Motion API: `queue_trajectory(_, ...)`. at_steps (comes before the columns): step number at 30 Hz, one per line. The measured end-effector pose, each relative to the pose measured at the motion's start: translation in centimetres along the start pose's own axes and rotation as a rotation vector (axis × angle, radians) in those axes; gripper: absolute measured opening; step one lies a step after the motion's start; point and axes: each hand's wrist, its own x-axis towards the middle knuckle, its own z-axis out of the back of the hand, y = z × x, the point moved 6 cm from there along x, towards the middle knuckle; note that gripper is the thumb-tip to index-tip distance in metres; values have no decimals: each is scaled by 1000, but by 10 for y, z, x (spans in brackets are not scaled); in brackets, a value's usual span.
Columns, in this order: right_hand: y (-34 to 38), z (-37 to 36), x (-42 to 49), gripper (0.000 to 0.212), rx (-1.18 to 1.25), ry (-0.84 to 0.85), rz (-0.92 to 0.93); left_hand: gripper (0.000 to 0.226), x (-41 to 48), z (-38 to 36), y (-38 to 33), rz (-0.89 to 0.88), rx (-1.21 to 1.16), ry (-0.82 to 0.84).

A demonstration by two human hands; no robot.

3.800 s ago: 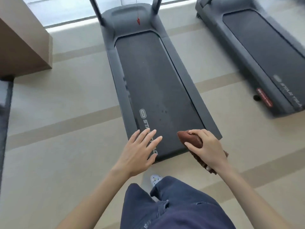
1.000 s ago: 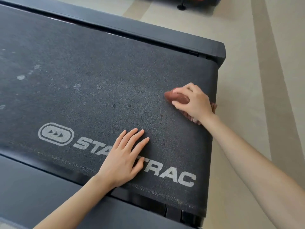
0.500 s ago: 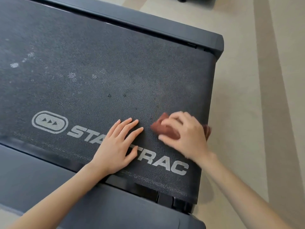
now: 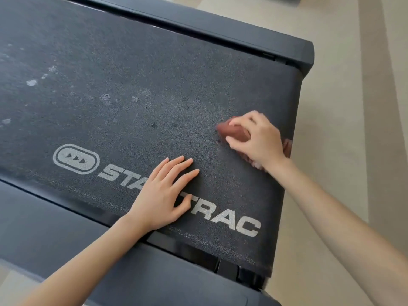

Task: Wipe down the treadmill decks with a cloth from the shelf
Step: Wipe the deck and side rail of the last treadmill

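The black treadmill belt (image 4: 136,69) fills most of the view, with pale dusty spots on its left half and a white STAR TRAC logo near me. My right hand (image 4: 257,138) presses a bunched reddish-brown cloth (image 4: 234,132) onto the belt close to its rear right end. A bit of cloth also sticks out behind the wrist. My left hand (image 4: 164,193) lies flat on the logo, fingers spread, holding nothing.
Grey side rails (image 4: 55,235) frame the belt on both long sides, with the far rail ending in a corner cap (image 4: 305,55). Beige floor (image 4: 340,133) with darker stripes lies to the right of the treadmill's end.
My right hand has slid the cloth away from me and to the right, back across the belt from beside the logo. My left hand has stayed flat on the logo.
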Motion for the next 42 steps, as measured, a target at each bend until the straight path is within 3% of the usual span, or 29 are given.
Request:
queue_trajectory(5,-20,-24,80,35,-81,29,-50,51,0,3,-2,17,44,21)
queue_trajectory(10,1,-23,52,40,-113,15,-55,49,-12,8,-3,60,127,93)
queue_trajectory(17,115,-20,-103,40,18,139,278,57,-48,38,34,282,245,110)
queue_trajectory(21,139,-26,-131,36,55,176,441,55,-54,41,48,265,271,113)
queue_trajectory(24,120,-31,-82,35,45,167,392,53,-54,40,57,218,277,117)
queue_trajectory(33,32,-59,105,38,-134,62,-98,51,-40,45,91,142,188,80)
queue_trajectory(36,40,-60,102,41,-200,7,-117,51,-39,44,91,122,170,48)
queue_trajectory(42,100,-61,35,40,-206,-50,24,55,-38,46,105,-27,165,79)
